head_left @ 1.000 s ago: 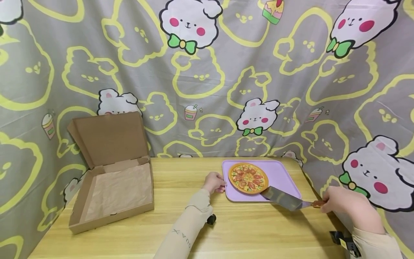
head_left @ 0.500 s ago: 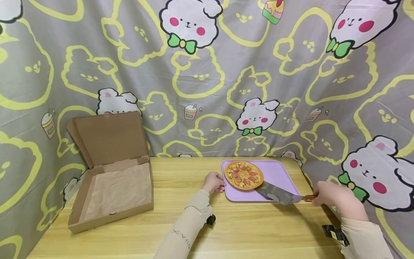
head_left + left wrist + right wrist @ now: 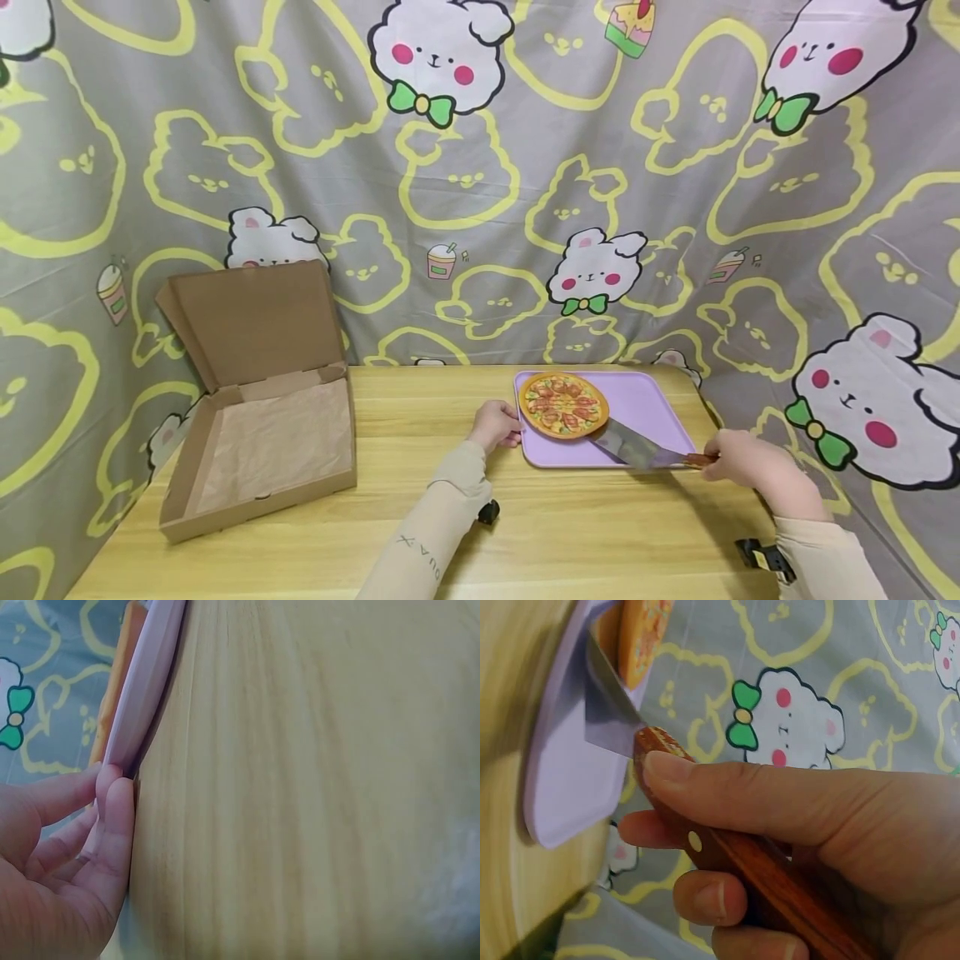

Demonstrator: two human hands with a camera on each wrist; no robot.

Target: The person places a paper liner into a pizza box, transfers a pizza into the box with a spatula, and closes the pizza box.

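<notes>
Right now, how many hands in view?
2. Left hand holding the left edge of the tray; right hand gripping the spatula, at the tray's right.

The wood-grained table (image 3: 585, 533) carries an open cardboard box (image 3: 262, 329) and a lilac tray (image 3: 645, 408)

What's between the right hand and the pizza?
The spatula, held by the right hand and reaching the pizza, above part of the purple tray. Head view shows it.

tip of spatula (image 3: 633, 445) hidden by pizza (image 3: 564, 405), left sleeve (image 3: 431, 529) cut off at head view's bottom edge
</notes>
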